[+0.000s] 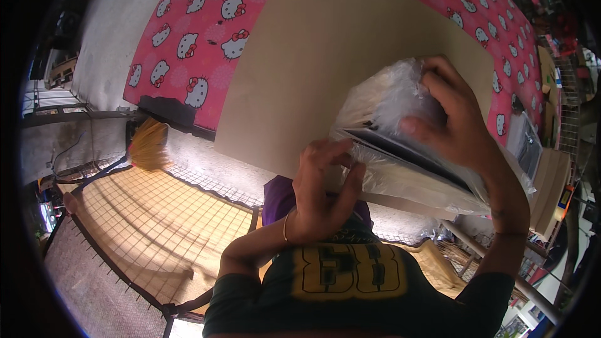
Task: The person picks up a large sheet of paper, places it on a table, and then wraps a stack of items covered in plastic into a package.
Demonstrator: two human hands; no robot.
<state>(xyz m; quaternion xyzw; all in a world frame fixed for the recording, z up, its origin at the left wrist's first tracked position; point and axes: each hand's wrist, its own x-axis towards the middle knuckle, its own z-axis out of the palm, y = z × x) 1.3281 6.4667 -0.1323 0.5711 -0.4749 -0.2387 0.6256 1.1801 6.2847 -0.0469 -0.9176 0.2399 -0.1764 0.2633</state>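
A crinkled clear plastic bag (391, 91) lies at the near right of a large brown sheet of cardboard or paper (300, 56). Inside its mouth shows a flat, dark-edged stack or panel (410, 153); I cannot make out exactly what it is. My right hand (452, 109) is curled over the bag from the right, fingertips gripping the plastic at the top and thumb pressed down lower. With bent fingers, my left hand (322, 181) pinches the bag's near left edge, beside the corner of the dark-edged thing.
A pink cartoon-patterned cloth (188, 15) covers the table under the brown sheet. To the right are a plastic-wrapped dark packet (524, 144) and cardboard pieces (554, 181). A straw broom (149, 145) and a wire-mesh panel (156, 213) are at the left, below table height.
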